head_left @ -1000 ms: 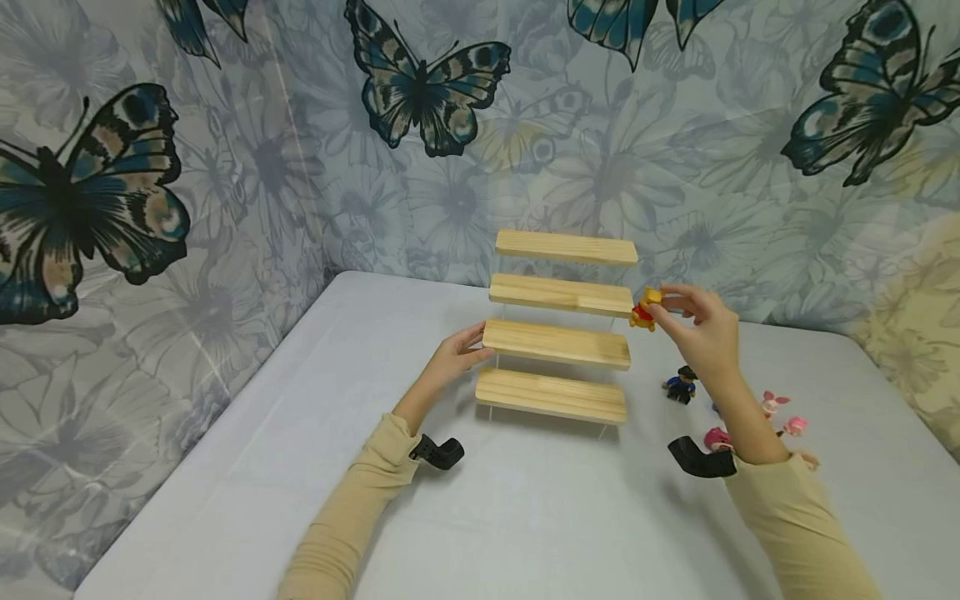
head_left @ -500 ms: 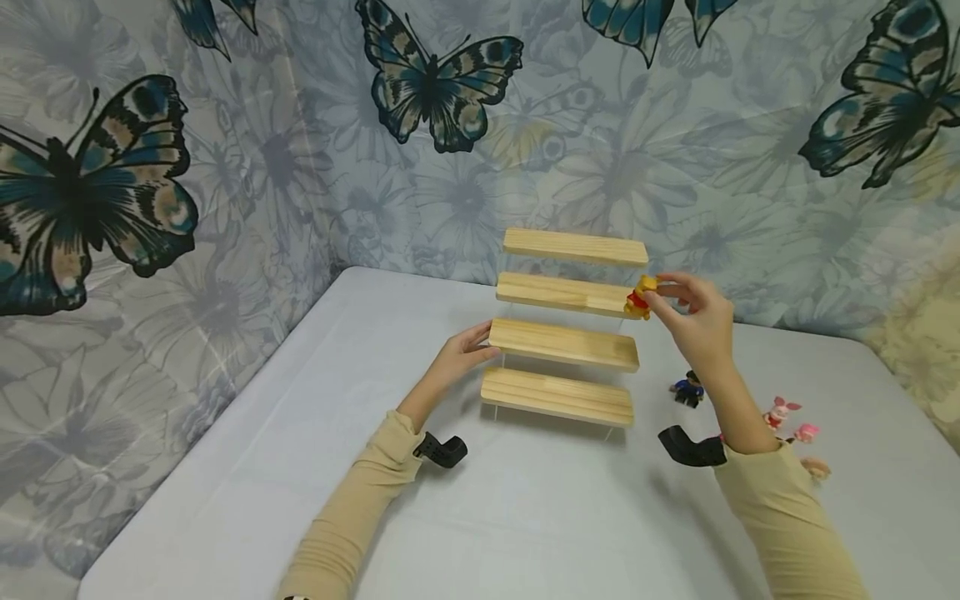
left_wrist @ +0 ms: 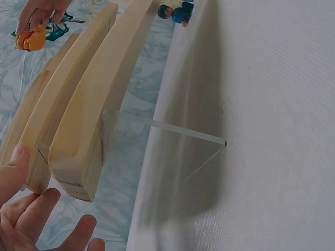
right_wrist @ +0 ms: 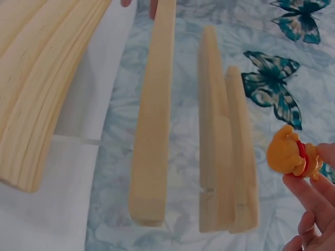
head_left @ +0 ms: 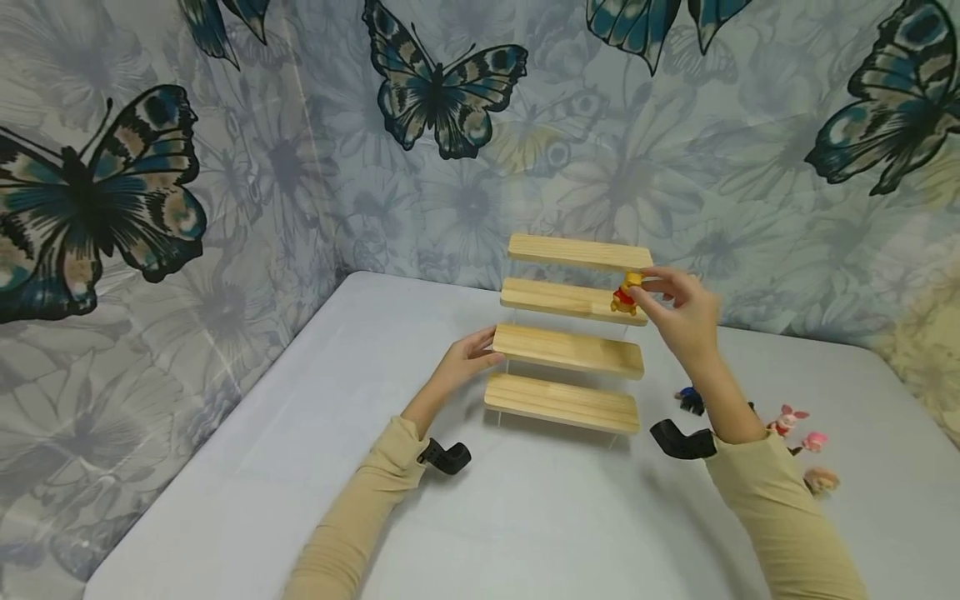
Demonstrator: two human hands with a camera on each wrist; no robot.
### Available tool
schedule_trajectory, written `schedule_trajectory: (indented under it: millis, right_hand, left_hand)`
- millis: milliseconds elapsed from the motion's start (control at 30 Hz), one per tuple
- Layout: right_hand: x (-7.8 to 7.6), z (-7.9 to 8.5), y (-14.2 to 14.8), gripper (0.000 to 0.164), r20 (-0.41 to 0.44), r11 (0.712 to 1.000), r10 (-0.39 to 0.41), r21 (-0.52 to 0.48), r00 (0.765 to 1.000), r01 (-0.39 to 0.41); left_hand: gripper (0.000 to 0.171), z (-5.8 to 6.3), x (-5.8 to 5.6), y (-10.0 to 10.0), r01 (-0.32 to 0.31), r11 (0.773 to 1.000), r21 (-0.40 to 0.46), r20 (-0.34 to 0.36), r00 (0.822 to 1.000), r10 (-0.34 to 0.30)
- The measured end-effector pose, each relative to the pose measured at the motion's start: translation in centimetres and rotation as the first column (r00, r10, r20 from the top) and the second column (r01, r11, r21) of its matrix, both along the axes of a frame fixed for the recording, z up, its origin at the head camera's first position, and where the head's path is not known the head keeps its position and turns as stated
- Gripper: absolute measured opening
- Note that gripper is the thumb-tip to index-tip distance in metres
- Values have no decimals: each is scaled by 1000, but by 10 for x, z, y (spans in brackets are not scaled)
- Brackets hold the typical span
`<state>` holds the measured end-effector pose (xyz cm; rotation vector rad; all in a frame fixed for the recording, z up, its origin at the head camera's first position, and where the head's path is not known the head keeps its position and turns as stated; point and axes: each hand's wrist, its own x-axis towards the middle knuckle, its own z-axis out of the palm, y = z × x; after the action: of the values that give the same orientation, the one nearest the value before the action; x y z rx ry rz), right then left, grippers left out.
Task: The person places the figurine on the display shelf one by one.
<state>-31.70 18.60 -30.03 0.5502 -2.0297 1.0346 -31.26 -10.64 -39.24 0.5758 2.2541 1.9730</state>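
A stand of several pale wooden shelf boards (head_left: 566,402), stepped upward to the back on clear supports, stands on the white table. My left hand (head_left: 459,362) grips the left end of the second board from the front (head_left: 567,350); in the left wrist view its thumb (left_wrist: 17,163) lies against one side and a finger against the other. Between thumb and fingertips my right hand (head_left: 686,321) pinches a yellow bear figurine (head_left: 625,293) with a red top. The bear appears in front of the right end of the third board (head_left: 558,296); contact with that board cannot be told.
Right of the stand, a blue-and-black figurine (head_left: 690,400) is partly hidden by my right forearm. Farther right lie a pink-eared piglet figurine (head_left: 787,419), a pink piece (head_left: 814,442) and a tan one (head_left: 821,479). A butterfly-printed cloth (head_left: 465,200) hangs behind the table.
My right hand has carried the bear leftward, from beside the third board's right end to in front of it. My left hand keeps its grip. The head view has shifted slightly.
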Motion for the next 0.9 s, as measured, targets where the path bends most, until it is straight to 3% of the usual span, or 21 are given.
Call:
schedule_trajectory:
  millis: [233,533,767,900]
  right_hand:
    - [-3,-1,-10,25,31,1000,1,-31,1000,-1]
    - [-13,16,-31,24,-6,994,55,-99,998,-55]
    - [2,37,-62,23,11,991,60,-122,998,-58]
    - [-11,34,-64,23,5,990,53,-135,999,-51]
  left_hand:
    - [56,21,20,2,14,999,-38,5,1000,-14]
    - [57,33,22,3,-1,997,-73,26,1000,3]
    - [58,28,17,-1,-4,996,-85,23,1000,6]
    - [58,14,8,-1,-5,998,-63,16,1000,6]
